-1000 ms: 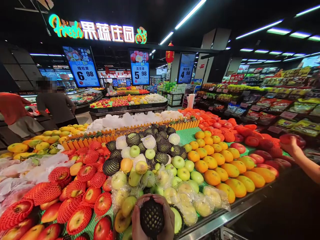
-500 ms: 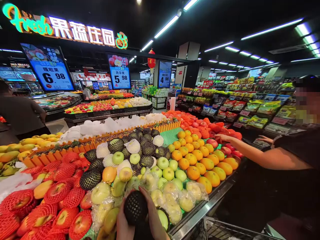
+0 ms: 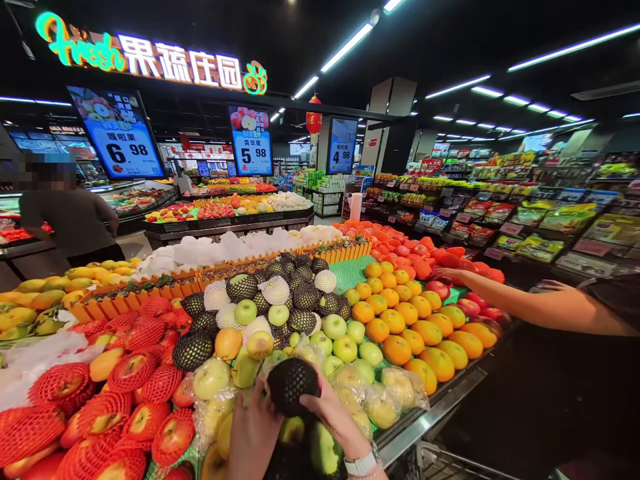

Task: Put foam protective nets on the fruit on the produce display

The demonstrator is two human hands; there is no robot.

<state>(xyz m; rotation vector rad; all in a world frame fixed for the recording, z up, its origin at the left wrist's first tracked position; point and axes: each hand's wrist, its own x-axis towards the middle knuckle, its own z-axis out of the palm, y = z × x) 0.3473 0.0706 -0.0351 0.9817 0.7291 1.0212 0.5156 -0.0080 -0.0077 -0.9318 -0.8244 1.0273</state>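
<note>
Between my hands is a round fruit in a black foam net (image 3: 293, 387); the net hides which fruit it is. My right hand (image 3: 337, 417) grips it from the right, thumb across its front. My left hand (image 3: 255, 430) is bent against its lower left side, with part of its fingers hidden. Below the fruit is a dark shape I cannot make out. Around my hands lie pale fruits in clear wrap (image 3: 383, 403), green apples (image 3: 345, 349) and more fruits in black nets (image 3: 193, 350).
Red-netted apples (image 3: 170, 437) fill the left of the display, oranges (image 3: 397, 350) the right. A metal edge (image 3: 435, 413) borders the stand, with a cart (image 3: 450, 463) beside it. Another person's arm (image 3: 525, 303) reaches in from the right. A second person (image 3: 75, 213) stands far left.
My view has turned left, so the scene sits farther right. My right hand has shifted its grip, with its thumb over the netted fruit and a wrist band showing. The fruit has tilted.
</note>
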